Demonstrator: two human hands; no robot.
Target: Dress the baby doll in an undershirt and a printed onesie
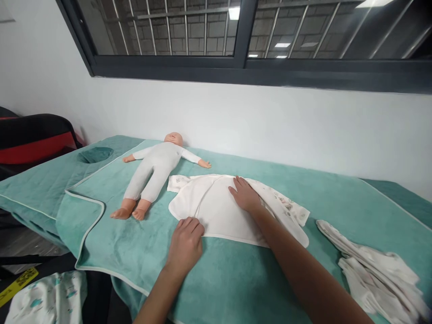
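Observation:
A white baby top (219,207) with printed sleeves lies spread out on the green bed cover (229,279). At its lower left edge, my left hand (187,238) is closed, with the cloth edge pinched in the fingers. My right hand (245,194) rests flat on the upper middle of the top, fingers stretched out. Up and to the left of the top lies a baby doll (157,162) on its back, arms spread, in a white body suit with bare hands and feet.
More white baby clothes (378,274) lie crumpled at the right. A face hole (96,155) is at the bed's left end. Beyond the bed are a white wall and a barred window (236,67). A red and black chair (37,139) and a printed cloth (50,299) are at the left.

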